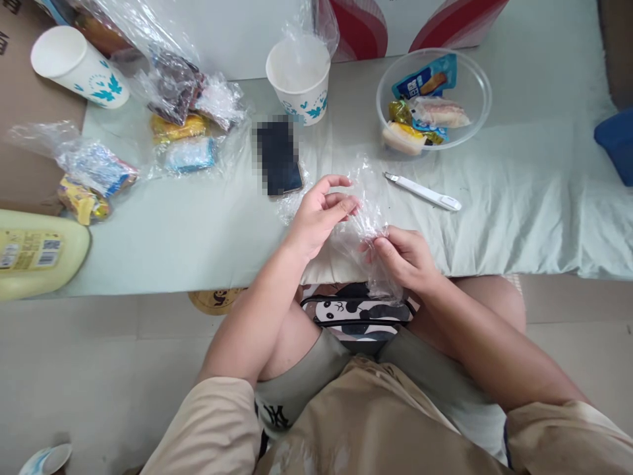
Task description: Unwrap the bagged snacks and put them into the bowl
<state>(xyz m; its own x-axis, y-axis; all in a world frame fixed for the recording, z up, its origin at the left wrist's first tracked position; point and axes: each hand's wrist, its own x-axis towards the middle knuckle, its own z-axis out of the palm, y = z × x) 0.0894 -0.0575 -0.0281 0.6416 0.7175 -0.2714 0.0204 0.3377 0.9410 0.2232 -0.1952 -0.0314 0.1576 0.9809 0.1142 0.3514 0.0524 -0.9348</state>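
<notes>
A crumpled clear plastic bag (pixel 368 208) is between my two hands, over the front edge of the cloth-covered surface. My right hand (pixel 408 257) pinches it between thumb and fingers, and a loose end of the film hangs below. My left hand (pixel 321 214) is at the bag's left side, thumb against the curled fingers on the film, index finger raised. To the right of the bag lies a white utility knife (pixel 422 191). Just beyond my left hand is a dark phone (pixel 279 158), partly blurred out, with more clear film beside it.
A clear plastic bowl (pixel 483 109) holds several packaged snacks. Paper cups (pixel 301 82) stand or lean at the back, one with film inside. Bagged snacks (pixel 185 142) lie on the left, near a pale yellow bottle (pixel 64 254). Boxes line the back.
</notes>
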